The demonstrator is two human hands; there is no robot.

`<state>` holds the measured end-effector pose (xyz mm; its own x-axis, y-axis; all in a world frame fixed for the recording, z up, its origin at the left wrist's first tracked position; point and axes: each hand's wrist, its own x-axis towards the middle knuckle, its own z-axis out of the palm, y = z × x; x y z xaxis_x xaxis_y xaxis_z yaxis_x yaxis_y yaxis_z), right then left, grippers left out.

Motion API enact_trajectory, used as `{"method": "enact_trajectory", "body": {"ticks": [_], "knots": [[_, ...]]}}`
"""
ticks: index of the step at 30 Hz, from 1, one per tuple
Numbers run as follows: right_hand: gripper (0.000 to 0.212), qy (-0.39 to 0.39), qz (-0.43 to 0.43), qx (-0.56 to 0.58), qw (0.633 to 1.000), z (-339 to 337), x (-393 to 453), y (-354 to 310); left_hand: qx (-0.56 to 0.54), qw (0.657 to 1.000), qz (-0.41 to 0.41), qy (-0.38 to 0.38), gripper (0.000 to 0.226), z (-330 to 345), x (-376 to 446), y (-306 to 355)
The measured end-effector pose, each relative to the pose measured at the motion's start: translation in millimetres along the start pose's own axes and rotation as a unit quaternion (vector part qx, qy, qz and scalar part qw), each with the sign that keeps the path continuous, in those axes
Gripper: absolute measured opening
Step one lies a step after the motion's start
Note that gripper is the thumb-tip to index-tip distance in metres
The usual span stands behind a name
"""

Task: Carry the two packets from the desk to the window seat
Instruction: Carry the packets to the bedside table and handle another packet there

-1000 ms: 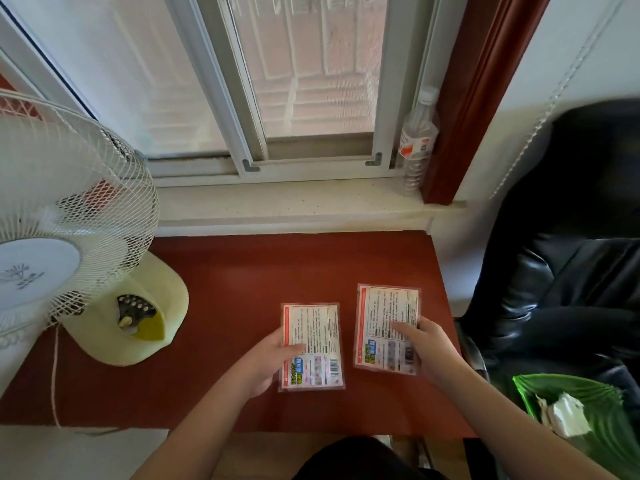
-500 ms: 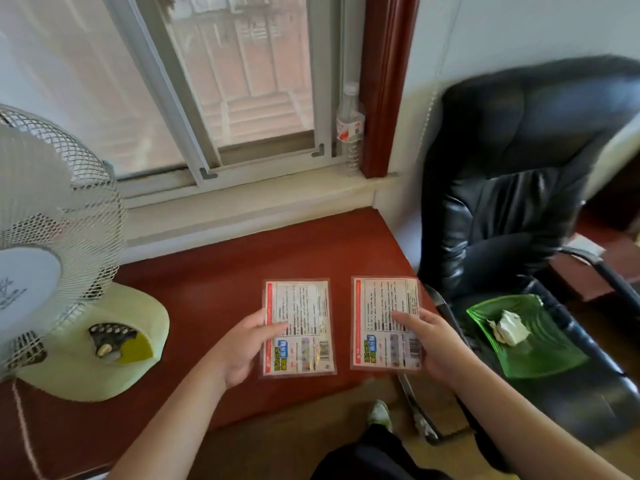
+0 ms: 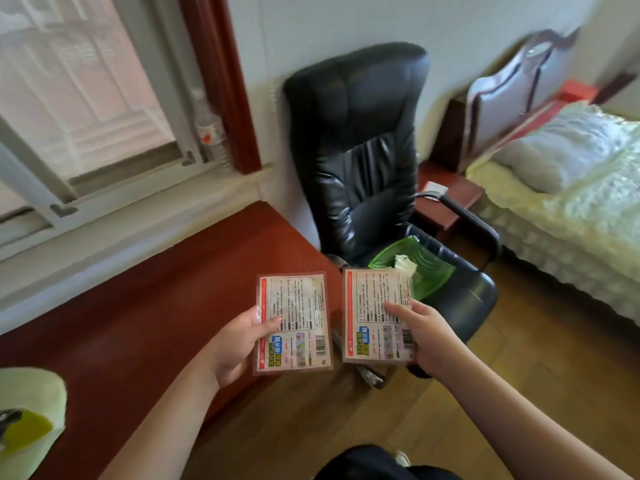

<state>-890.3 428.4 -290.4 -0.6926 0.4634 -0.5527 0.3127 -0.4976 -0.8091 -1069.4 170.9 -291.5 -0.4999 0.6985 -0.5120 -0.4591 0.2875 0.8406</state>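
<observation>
Two flat printed packets are lifted off the red-brown desk [image 3: 145,306]. My left hand [image 3: 239,344] grips the left packet [image 3: 298,317] by its left edge, thumb on top, over the desk's right corner. My right hand [image 3: 426,337] grips the right packet [image 3: 374,317] by its right edge, held in the air past the desk edge, in front of the black chair. The pale window ledge [image 3: 114,233] runs along the window behind the desk.
A black leather office chair [image 3: 360,161] stands right of the desk with a green dish [image 3: 429,271] holding crumpled paper on its seat. A plastic bottle [image 3: 207,133] stands on the ledge. A bed [image 3: 571,202] lies at right. A fan base [image 3: 27,420] sits bottom left. Wood floor below.
Both packets have been lifted from the desk and carried rightward with the hands; the view has swung right, so the fan has slid out and the chair and bed have come in.
</observation>
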Motion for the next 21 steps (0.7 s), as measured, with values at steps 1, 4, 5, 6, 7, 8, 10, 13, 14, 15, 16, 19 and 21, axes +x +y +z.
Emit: {"method": "enact_trajectory", "body": {"ticks": [1, 4, 5, 6, 7, 8, 10, 13, 14, 15, 16, 19, 21], "knots": [[0.017, 0.013, -0.007, 0.009, 1.0, -12.0, -5.8, -2.7, 0.006, 1.0, 0.0, -0.016, 0.032, 10.6, 5.3, 4.1], [0.017, 0.043, -0.028, 0.041, 0.998, -52.1, -25.1, -8.1, 0.034, 0.998, 0.0, -0.057, 0.031, 48.9, 21.8, 17.6], [0.018, 0.051, -0.036, 0.048, 0.997, -66.5, -31.7, -8.4, 0.047, 0.997, 0.0, -0.068, 0.03, 63.9, 27.5, 21.5], [0.019, 0.061, -0.042, 0.052, 0.996, -81.2, -38.4, -8.1, 0.057, 0.995, -0.001, -0.077, 0.03, 80.1, 33.1, 24.5], [0.019, 0.073, -0.047, 0.058, 0.995, -96.1, -45.5, -7.4, 0.064, 0.994, -0.001, -0.087, 0.029, 97.3, 38.6, 26.4], [0.019, 0.085, -0.051, 0.067, 0.993, -112.0, -52.9, -6.0, 0.067, 0.993, -0.003, -0.099, 0.028, 115.7, 44.3, 27.6], [0.02, 0.109, -0.058, 0.094, 0.988, -145.1, -68.5, -1.8, 0.074, 0.989, -0.009, -0.13, 0.028, 153.9, 54.1, 27.9], [0.019, 0.136, -0.072, 0.133, 0.979, -199.6, -94.0, 3.0, 0.094, 0.981, -0.01, -0.169, 0.031, 215.3, 68.6, 26.3], [0.019, 0.145, -0.075, 0.141, 0.977, -218.6, -102.5, 3.8, 0.098, 0.979, -0.011, -0.177, 0.034, 236.0, 73.6, 25.3], [0.018, 0.153, -0.076, 0.146, 0.974, -238.0, -111.1, 4.4, 0.101, 0.977, -0.015, -0.187, 0.036, 256.5, 78.5, 23.1], [0.018, 0.159, -0.078, 0.149, 0.973, -256.9, -119.3, 4.4, 0.102, 0.975, -0.02, -0.198, 0.038, 276.9, 83.4, 20.1], [0.019, 0.176, -0.087, 0.15, 0.969, -311.1, -140.4, 2.5, 0.104, 0.968, -0.039, -0.227, 0.039, 335.9, 97.4, 9.8], [0.02, 0.188, -0.09, 0.156, 0.965, -344.1, -152.1, 2.3, 0.103, 0.963, -0.051, -0.242, 0.039, 373.3, 104.0, 4.7]]}}
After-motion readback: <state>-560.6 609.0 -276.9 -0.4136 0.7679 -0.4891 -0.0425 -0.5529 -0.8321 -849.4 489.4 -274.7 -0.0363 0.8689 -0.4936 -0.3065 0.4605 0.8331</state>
